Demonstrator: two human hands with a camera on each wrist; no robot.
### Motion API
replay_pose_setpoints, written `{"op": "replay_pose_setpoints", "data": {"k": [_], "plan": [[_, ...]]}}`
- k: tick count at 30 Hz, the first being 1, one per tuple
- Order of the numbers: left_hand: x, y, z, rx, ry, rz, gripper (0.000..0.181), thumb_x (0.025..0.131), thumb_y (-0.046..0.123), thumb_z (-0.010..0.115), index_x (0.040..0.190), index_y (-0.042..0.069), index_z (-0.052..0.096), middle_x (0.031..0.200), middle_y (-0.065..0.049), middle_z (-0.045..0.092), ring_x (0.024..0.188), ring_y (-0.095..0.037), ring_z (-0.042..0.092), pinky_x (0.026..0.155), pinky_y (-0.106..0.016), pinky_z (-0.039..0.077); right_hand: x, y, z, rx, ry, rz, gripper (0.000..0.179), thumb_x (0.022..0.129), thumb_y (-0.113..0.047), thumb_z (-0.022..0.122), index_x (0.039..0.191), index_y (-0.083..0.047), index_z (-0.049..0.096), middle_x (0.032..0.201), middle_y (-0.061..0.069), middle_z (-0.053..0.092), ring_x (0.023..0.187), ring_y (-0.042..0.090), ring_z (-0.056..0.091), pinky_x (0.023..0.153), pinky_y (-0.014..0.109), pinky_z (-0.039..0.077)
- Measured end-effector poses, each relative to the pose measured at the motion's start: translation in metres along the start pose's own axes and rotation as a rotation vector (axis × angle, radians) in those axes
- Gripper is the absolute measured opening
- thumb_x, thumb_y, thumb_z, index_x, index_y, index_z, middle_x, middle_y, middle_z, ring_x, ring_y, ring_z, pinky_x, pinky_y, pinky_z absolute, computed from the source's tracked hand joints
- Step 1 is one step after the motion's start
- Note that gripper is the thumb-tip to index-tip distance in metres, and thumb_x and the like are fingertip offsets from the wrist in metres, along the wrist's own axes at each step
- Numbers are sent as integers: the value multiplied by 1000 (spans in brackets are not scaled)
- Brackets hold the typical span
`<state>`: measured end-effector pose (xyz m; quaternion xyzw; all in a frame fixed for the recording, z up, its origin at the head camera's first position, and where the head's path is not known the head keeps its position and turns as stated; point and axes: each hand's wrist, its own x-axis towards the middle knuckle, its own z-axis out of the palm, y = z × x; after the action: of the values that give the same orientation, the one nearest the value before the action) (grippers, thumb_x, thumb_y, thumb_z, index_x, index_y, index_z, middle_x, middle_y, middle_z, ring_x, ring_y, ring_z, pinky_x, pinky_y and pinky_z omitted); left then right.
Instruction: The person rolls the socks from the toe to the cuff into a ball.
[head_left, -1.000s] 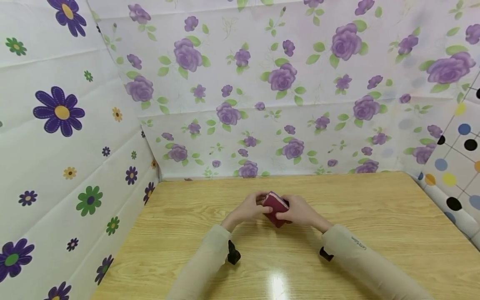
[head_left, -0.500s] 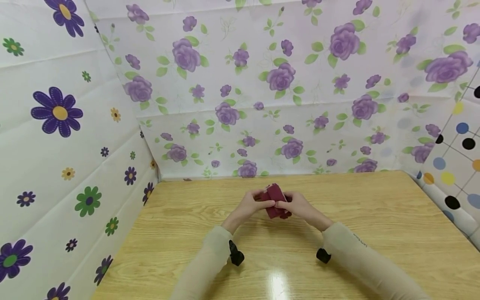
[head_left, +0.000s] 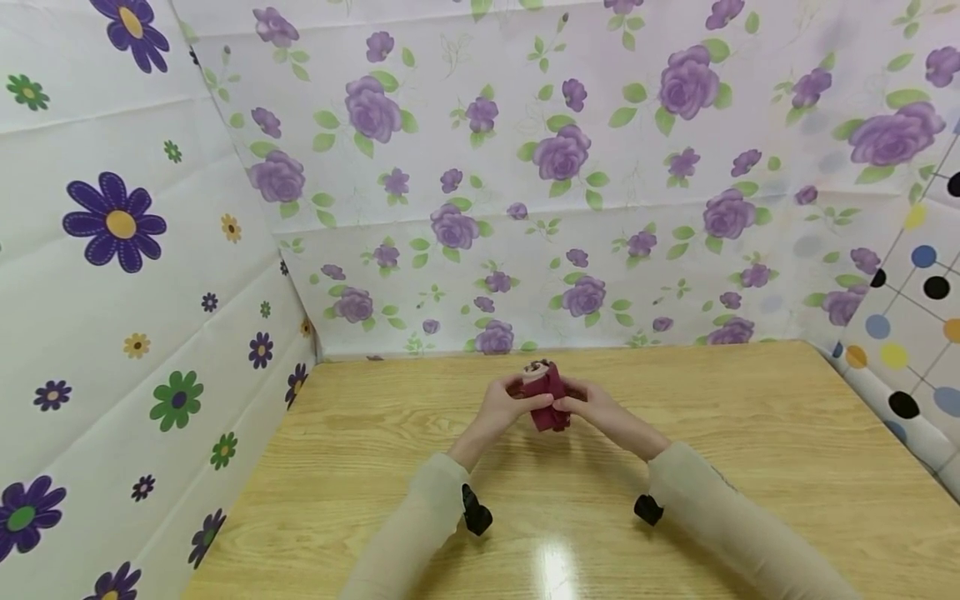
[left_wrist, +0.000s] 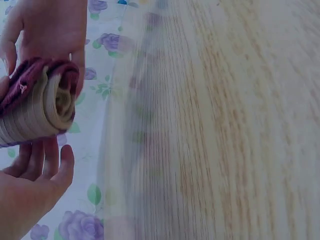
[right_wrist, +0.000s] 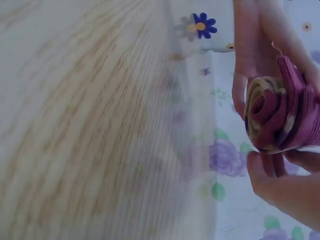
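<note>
A rolled-up maroon knit sock bundle (head_left: pixel 542 417) is held up between both hands over the table. Its spiral end shows layers of beige ribbed knit (left_wrist: pixel 30 117) in the left wrist view. From the right wrist view, the roll (right_wrist: pixel 272 115) is mostly maroon, with a loose thread sticking out on top. The left hand (head_left: pixel 500 410) grips its left side, thumb across the near face and fingers behind. On the opposite side the right hand (head_left: pixel 602 410) holds it the same way, the two thumb tips close together. Most fingers are hidden behind the roll in the head view.
The wooden table (head_left: pixel 360 433) ends at a white wall cloth (head_left: pixel 420 283) with purple roses. A daisy-print cloth (head_left: pixel 90 317) lines the left side, a dotted one (head_left: pixel 911 333) the right. Black wrist cameras (head_left: pixel 477 512) hang under both sleeves.
The sock bundle has been folded and rolled tighter and turned, so its beige end now faces up. Both hands have moved slightly away from the body, still gripping it.
</note>
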<state>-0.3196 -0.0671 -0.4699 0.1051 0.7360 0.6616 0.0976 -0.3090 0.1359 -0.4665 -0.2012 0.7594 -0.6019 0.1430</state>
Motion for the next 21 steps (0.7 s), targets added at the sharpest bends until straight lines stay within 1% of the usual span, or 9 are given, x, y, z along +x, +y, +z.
{"op": "replay_pose_setpoints", "data": {"k": [2,4,6,8,10,12,15,17,21], "plan": [[1,0,1,37,43,12,55,79,30,80,126,11,60,119,-9,65,104,-18,63,89,-32,54,-1,-3,2,-87,95,-37,58,97,-31,57,147,-7,38,139,17,51,126,32,50,102,50,44],[1,0,2,77,79,24,55,78,29,81,126,10,60,117,-9,65,101,-17,63,86,-31,55,0,-5,5,-161,192,-89,55,96,-29,60,143,-7,42,132,19,54,119,34,53,97,47,48],[2,-1,3,108,93,37,55,78,26,81,125,8,59,116,-10,65,101,-18,62,85,-31,55,2,-6,8,-188,264,-123,50,94,-27,63,137,-6,46,126,18,56,112,32,56,92,41,52],[1,-1,3,121,83,49,56,79,23,81,127,6,57,118,-12,64,103,-21,61,84,-32,55,3,-6,10,-211,310,-156,46,93,-24,65,132,-5,50,121,17,58,107,30,59,87,36,54],[0,-2,3,113,68,64,55,80,22,79,127,6,56,120,-13,63,105,-24,61,84,-33,55,3,-6,11,-221,337,-180,42,92,-21,66,129,-5,53,118,17,61,105,31,61,83,35,56],[-1,-2,2,88,60,73,53,82,21,78,128,7,57,120,-14,63,105,-25,61,83,-33,55,3,-6,11,-223,343,-202,41,94,-19,64,129,-3,55,119,20,62,107,33,61,82,35,57],[-4,-3,1,45,64,79,47,85,23,75,127,10,59,119,-13,65,102,-20,63,83,-30,55,2,-4,7,-189,338,-205,38,96,-17,60,131,-2,57,123,22,63,111,36,62,83,36,57],[-5,-3,0,36,63,79,44,86,26,73,126,11,61,117,-12,66,98,-16,64,82,-29,55,2,-3,5,-190,337,-199,37,97,-17,58,131,-3,58,124,21,64,113,34,62,86,35,56],[-6,-4,0,11,19,73,43,89,31,70,126,10,63,116,-13,67,97,-15,67,84,-33,57,2,-2,3,-213,353,-184,39,92,-25,67,127,-10,62,117,13,68,106,28,64,85,35,56]]}}
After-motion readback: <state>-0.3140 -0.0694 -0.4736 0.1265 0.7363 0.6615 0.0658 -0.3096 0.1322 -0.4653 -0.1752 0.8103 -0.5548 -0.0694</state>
